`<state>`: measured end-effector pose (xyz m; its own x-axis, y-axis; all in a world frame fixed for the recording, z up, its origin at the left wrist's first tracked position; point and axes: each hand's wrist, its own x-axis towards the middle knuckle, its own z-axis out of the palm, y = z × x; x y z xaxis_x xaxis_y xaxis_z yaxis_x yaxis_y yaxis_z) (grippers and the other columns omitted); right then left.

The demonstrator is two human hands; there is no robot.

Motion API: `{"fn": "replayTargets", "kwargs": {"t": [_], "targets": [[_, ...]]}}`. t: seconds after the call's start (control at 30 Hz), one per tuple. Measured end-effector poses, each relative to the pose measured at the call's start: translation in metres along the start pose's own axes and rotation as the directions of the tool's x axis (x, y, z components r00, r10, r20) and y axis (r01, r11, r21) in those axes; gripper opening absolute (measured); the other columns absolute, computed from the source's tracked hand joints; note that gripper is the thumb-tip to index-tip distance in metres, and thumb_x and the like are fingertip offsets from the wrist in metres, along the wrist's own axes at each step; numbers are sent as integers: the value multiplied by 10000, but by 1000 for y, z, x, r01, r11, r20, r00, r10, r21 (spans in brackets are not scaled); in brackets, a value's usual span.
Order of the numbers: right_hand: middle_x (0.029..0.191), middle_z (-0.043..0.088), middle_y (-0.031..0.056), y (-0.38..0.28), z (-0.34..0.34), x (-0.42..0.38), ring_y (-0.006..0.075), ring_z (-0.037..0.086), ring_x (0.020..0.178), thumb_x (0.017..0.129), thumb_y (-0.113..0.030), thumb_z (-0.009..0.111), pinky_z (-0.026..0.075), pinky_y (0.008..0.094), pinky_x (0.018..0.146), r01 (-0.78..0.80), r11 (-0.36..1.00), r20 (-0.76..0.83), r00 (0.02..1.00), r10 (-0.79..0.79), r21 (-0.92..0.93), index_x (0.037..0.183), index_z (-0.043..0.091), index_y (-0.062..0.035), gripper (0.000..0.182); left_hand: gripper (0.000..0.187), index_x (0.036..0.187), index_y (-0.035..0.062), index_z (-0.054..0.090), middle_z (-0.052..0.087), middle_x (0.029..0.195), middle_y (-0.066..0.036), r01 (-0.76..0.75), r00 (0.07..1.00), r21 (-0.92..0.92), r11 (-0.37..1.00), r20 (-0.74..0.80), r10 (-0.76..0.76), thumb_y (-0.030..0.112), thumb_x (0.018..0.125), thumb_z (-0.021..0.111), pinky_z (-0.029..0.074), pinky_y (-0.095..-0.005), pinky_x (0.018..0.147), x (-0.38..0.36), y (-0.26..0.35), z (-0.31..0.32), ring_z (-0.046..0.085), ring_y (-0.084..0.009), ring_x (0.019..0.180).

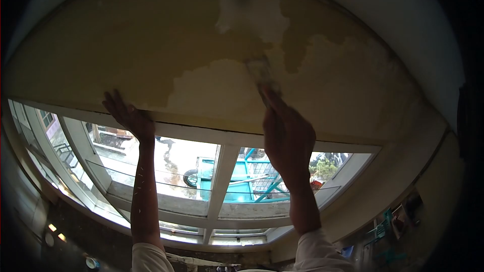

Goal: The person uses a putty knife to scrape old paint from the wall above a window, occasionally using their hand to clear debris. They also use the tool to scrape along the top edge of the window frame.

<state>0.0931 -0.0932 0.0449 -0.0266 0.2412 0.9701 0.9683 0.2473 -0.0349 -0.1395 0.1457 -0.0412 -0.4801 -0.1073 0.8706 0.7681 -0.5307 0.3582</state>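
My right hand [288, 136] is raised above the window frame, its fingers wrapped round a scraper [259, 70]. The scraper's blade is blurred and lies against the yellowish wall [126, 55], at the edge of a pale bare patch [217, 88]. Whether a flake hangs from the blade I cannot make out. Further left, my left hand [130, 118] is open, fingers spread on the wall just above the window's top edge, and it holds nothing. Small pale specks dot the left forearm.
Below the wall runs a white-framed window [214, 181] with several panes. Outside stands a turquoise cart [227, 179] with a wheel. A white cup-like container [92, 262] sits low at the left. Cluttered items, some turquoise [385, 226], are at the lower right.
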Motion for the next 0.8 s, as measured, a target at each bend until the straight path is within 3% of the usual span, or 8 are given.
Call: {"fn": "replayTargets", "kwargs": {"t": [0.07, 0.2, 0.23, 0.37, 0.43, 0.57, 0.67, 0.8], "targets": [[727, 640, 107, -15, -10, 22, 158, 619, 592, 870, -96, 568, 472, 289, 565, -65, 997, 142, 987, 69, -35, 1194, 613, -132, 329, 608, 1384, 55, 356, 289, 1453, -174, -30, 999, 11, 999, -22, 30, 450, 986, 121, 166, -561, 1092, 1, 1, 2, 181, -426, 1356], [722, 635, 106, 5, -3, -6, 177, 615, 584, 860, -86, 577, 475, 300, 564, -2, 999, 88, 996, 7, -53, 1193, 612, -129, 338, 603, 1382, 56, 361, 295, 1450, -173, 53, 999, -30, 998, 15, -52, 444, 988, 119, 164, -558, 1094, 0, 3, -2, 188, -424, 1354], [654, 589, 78, 11, 4, -13, 163, 581, 526, 844, -105, 593, 465, 293, 512, -6, 1000, 36, 999, 6, -19, 1193, 609, -161, 353, 599, 1379, 56, 364, 296, 1449, -173, 88, 996, -53, 995, 19, -87, 438, 989, 119, 163, -557, 1095, 1, 4, -2, 191, -424, 1353], [582, 539, 47, 6, 9, 19, 152, 547, 470, 833, -138, 606, 453, 291, 460, 79, 996, -39, 996, -81, -37, 1204, 600, -198, 376, 598, 1381, 58, 363, 297, 1447, -177, 3, 1000, -28, 1000, 0, -3, 444, 988, 129, 162, -558, 1095, 0, -1, 2, 194, -423, 1352], [581, 536, 47, 1, 4, 30, 154, 545, 470, 831, -136, 607, 453, 297, 465, 71, 997, -27, 997, -72, -34, 1208, 597, -199, 382, 599, 1386, 66, 361, 290, 1452, -175, 67, 998, -55, 996, 19, -66, 455, 986, 143, 169, -557, 1091, 0, 3, -2, 194, -418, 1354], [587, 536, 51, 11, -7, 5, 165, 554, 486, 828, -135, 608, 462, 316, 489, 41, 996, 43, 998, -37, -79, 1201, 600, -197, 379, 599, 1383, 66, 364, 291, 1454, -167, 27, 1000, -29, 999, -11, -28, 454, 987, 140, 170, -552, 1093, 1, 0, -2, 197, -409, 1356], [598, 539, 54, 20, -4, 3, 175, 563, 503, 826, -137, 608, 467, 322, 502, 3, 1000, 16, 1000, -3, 5, 1187, 609, -207, 367, 597, 1383, 68, 367, 289, 1457, -161, 96, 995, -75, 993, -6, -97, 453, 987, 141, 166, -550, 1096, 2, 1, 1, 200, -406, 1356], [609, 548, 54, 16, -4, 36, 177, 572, 516, 829, -140, 605, 476, 321, 510, 39, 999, -7, 999, -39, -26, 1187, 614, -218, 367, 598, 1386, 73, 364, 287, 1458, -162, 5, 1000, -9, 1000, -4, -5, 457, 985, 143, 168, -549, 1095, -1, -3, 3, 196, -405, 1358]]}}
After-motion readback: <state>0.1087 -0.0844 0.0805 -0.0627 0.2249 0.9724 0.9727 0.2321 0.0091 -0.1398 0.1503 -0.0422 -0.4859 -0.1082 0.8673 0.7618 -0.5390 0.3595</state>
